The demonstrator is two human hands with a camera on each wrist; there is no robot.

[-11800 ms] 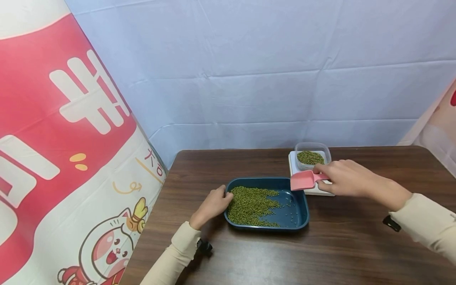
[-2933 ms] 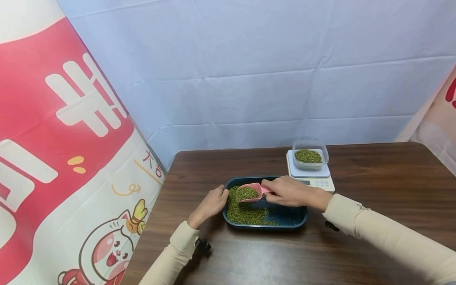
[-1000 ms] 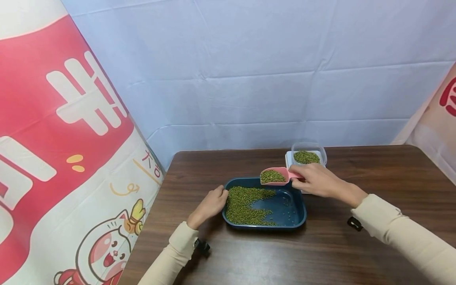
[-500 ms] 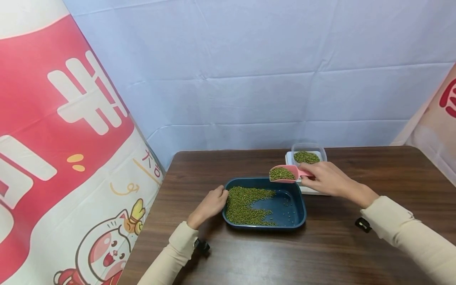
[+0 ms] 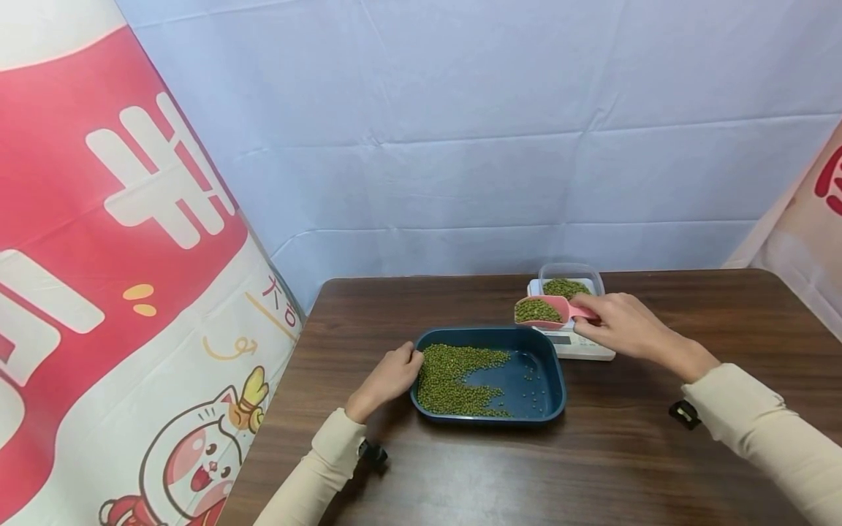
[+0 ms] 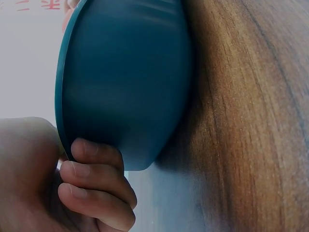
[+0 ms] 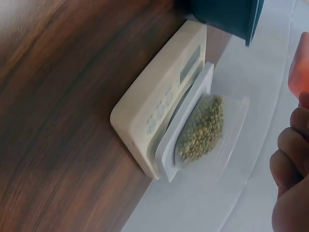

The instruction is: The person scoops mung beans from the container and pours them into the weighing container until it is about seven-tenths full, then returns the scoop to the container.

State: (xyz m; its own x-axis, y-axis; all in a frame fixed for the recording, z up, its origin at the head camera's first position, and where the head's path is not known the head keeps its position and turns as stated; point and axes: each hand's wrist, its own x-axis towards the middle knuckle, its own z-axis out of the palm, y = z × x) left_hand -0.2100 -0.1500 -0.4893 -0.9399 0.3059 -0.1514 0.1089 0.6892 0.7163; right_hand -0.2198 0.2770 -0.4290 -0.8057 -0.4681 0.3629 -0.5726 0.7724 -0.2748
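My right hand (image 5: 621, 322) grips the handle of a pink scoop (image 5: 564, 307) heaped with green mung beans (image 5: 537, 311). In the head view the scoop overlaps the front left of a clear plastic container (image 5: 596, 280), which holds more beans and stands on a white kitchen scale (image 5: 588, 348). My left hand (image 5: 388, 380) holds the left rim of a dark blue tray (image 5: 488, 419), its fingers (image 6: 99, 174) curled at the outer wall in the left wrist view. Beans cover the tray's left part; a few lie scattered on its bare right part.
All of it stands on a dark wood table (image 5: 526, 475). A pale cloth (image 5: 460, 146) hangs behind the table's back edge. To the left hangs a red and white printed banner (image 5: 164, 292). The scale sits just behind the tray's right end.
The right hand has lifted the scoop full of beans out of the tray and carried it right and back towards the container. The left hand has stayed on the tray's rim.
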